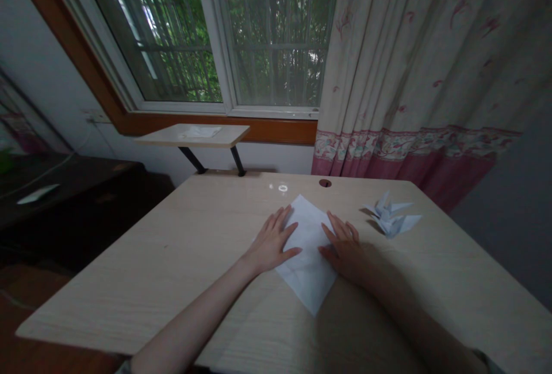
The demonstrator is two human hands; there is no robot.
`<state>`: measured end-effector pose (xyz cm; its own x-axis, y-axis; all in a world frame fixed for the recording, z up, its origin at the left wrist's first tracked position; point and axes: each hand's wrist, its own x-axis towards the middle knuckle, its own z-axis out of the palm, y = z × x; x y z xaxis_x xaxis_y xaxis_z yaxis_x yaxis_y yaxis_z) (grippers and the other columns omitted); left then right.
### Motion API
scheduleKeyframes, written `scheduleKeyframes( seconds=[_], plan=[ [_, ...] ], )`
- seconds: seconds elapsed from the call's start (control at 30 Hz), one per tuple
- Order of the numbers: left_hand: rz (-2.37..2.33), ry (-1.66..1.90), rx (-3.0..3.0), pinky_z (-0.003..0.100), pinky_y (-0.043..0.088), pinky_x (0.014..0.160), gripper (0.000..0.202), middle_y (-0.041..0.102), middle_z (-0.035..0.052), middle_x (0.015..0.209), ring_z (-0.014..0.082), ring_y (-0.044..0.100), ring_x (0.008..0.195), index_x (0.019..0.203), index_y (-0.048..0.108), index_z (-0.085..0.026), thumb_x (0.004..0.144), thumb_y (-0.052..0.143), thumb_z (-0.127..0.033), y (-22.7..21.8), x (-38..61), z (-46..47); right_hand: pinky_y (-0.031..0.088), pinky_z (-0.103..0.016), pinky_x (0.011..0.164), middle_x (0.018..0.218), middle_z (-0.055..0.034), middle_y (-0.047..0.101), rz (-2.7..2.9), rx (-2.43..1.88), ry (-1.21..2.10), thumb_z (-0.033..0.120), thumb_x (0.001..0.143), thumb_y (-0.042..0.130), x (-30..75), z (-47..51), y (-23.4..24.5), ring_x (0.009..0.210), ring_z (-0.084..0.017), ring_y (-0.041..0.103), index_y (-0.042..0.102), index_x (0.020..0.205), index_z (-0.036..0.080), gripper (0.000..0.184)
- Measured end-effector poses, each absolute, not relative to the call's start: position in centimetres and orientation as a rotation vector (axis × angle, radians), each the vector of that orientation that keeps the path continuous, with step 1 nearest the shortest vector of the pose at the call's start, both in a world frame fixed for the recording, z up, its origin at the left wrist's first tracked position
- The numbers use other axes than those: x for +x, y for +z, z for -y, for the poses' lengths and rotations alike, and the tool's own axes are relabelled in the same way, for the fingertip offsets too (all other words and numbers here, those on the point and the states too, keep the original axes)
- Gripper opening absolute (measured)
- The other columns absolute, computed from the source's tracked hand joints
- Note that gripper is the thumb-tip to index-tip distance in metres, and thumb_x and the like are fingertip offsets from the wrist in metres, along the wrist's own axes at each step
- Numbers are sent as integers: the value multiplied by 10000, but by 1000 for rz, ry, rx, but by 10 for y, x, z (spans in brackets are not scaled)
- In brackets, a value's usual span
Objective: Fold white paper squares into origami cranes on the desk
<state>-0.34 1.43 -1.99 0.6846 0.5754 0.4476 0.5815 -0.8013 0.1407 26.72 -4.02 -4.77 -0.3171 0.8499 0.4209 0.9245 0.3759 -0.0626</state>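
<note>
A white sheet of paper (308, 264) lies flat on the desk, turned so that one corner points toward me and another away. My left hand (273, 239) rests on its left side with the fingers spread. On the right side of the sheet, my right hand (342, 247) lies with its fingers apart, the thumb and fingertips on the paper. The sheet's left and right corners are hidden under the hands. To the right of my right hand stand two folded paper cranes (392, 224), close together.
The pale wooden desk (194, 259) has a round cable hole (325, 183) at its back edge. A small raised shelf (172, 135) at the back left holds some white paper (202, 132). Behind are a barred window (276, 34) and a patterned curtain (409, 75). A dark cabinet (86, 181) stands left.
</note>
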Motion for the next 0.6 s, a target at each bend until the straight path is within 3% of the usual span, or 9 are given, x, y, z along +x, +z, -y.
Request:
scheduleKeyframes(
  seconds=[0.3, 0.6],
  plan=[
    [1112, -472, -2974, 587, 227, 1191, 558, 304, 99, 1607, 326, 275, 1482, 1435, 498, -312, 964, 473, -610, -11, -3, -12, 297, -547, 1122, 1533, -194, 426, 2175, -1758, -333, 523, 943, 526, 261, 42, -42, 1386, -357, 423, 591, 1342, 155, 547],
    [1157, -383, -3015, 547, 244, 1196, 509, 370, 81, 1578, 282, 341, 1460, 1432, 506, -326, 997, 423, -578, -6, 1, -10, 396, -554, 1052, 1464, -246, 492, 1973, -1848, -388, 604, 927, 504, 264, 37, -51, 1304, -418, 498, 606, 1315, 89, 652]
  ],
)
